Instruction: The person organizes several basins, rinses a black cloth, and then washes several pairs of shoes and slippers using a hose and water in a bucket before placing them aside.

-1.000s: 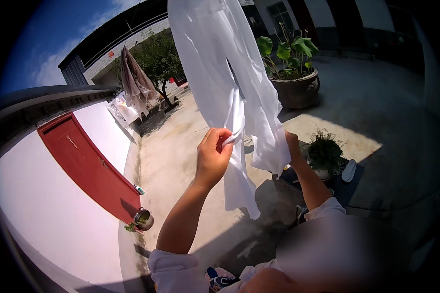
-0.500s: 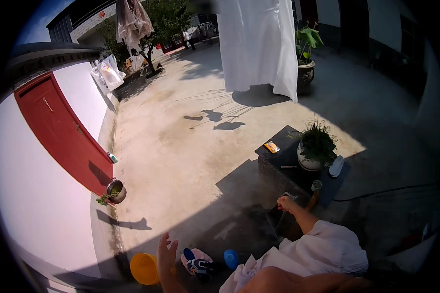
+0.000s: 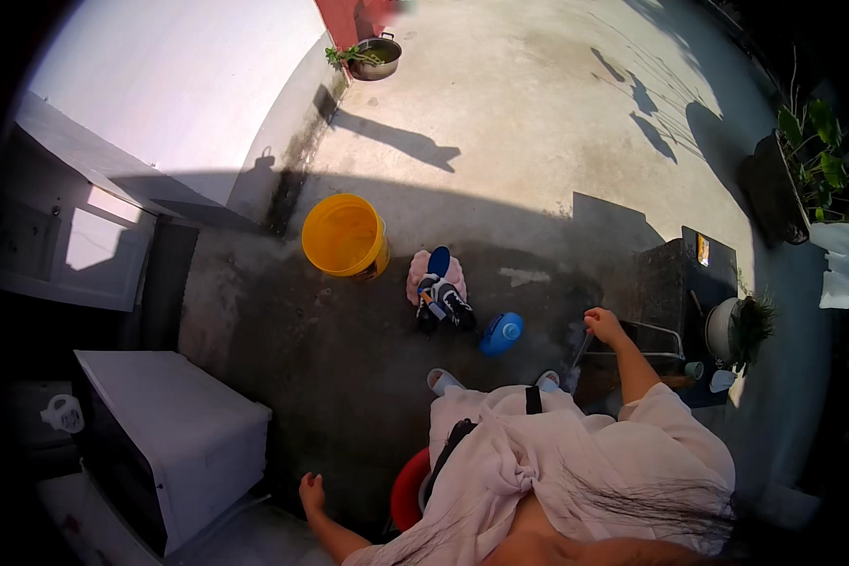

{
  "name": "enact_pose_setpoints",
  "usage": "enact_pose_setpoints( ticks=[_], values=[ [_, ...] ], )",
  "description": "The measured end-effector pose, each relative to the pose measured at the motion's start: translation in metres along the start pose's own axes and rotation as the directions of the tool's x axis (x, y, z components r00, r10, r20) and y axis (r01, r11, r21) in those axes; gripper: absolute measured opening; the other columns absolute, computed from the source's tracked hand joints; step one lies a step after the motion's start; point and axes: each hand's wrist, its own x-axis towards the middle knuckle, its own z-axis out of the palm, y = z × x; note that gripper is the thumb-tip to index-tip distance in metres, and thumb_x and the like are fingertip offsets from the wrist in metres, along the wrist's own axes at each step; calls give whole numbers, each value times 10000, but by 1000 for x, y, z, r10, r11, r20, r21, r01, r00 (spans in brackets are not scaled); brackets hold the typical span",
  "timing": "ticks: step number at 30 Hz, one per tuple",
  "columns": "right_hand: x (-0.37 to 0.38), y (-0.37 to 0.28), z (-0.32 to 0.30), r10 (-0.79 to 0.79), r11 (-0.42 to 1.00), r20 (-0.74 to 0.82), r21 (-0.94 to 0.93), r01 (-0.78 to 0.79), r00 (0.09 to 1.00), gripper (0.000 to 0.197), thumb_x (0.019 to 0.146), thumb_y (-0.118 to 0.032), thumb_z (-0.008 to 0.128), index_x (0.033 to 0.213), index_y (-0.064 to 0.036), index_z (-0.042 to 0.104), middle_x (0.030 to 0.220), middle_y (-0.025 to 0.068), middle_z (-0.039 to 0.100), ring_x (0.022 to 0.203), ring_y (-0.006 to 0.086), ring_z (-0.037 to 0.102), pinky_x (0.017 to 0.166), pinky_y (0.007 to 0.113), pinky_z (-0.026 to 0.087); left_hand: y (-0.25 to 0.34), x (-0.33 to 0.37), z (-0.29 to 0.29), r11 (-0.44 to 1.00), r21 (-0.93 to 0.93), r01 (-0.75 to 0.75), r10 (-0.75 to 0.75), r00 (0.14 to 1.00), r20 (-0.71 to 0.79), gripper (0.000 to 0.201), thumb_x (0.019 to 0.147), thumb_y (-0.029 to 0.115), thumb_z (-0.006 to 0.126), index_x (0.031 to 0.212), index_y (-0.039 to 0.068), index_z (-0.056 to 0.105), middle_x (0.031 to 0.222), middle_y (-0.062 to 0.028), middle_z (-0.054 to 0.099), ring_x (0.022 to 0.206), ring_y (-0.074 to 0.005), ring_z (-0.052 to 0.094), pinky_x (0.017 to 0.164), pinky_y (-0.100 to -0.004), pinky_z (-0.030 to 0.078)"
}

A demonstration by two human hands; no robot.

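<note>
Two hands are in view: our right hand [image 3: 602, 325] is closed around the top of a thin rod [image 3: 580, 354] just beside a dark low table [image 3: 674, 274], and our left hand [image 3: 311, 491] hangs free with fingers spread, near a white box [image 3: 174, 439]. We judge the floor wet and dark here; a foot could slip. A blue bottle [image 3: 502, 334], shoes [image 3: 441, 294] and a yellow bucket [image 3: 345, 236] lie close ahead and could be kicked over.
</note>
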Motion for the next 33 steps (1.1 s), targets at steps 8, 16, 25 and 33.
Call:
enact_pose_setpoints(
  ticks=[8,16,25,33],
  values=[
    [68,-84,123,-207,910,199,-320,263,958,282,775,-190,563,987,-7,596,833,126,635,741,217,622,668,326,483,-180,14,-1,725,-344,596,-549,802,234,245,844,214,546,1041,71,526,813,-54,568,632,-166,546,502,-315,420],
    [132,-159,227,-264,748,410,-484,454,873,265,767,-195,555,971,-34,606,910,165,633,858,296,609,762,364,473,-65,71,68,761,-423,492,-390,867,309,276,842,144,529,1091,24,529,909,-72,604,732,-144,586,598,-255,438],
    [178,-212,307,98,976,457,-216,3,884,350,823,-281,568,1100,-70,534,962,115,598,837,226,607,738,358,488,-64,41,159,659,-420,623,-459,776,432,306,813,131,555,1070,-34,539,896,-110,608,729,-162,589,668,-271,478],
    [301,-253,475,337,808,559,241,-537,758,810,802,-527,538,1343,-47,173,1316,241,274,1056,371,477,830,449,464,-6,35,214,404,-688,603,-527,768,363,350,851,156,548,1155,-1,478,976,-130,613,828,-174,600,741,-275,465]
  ],
)
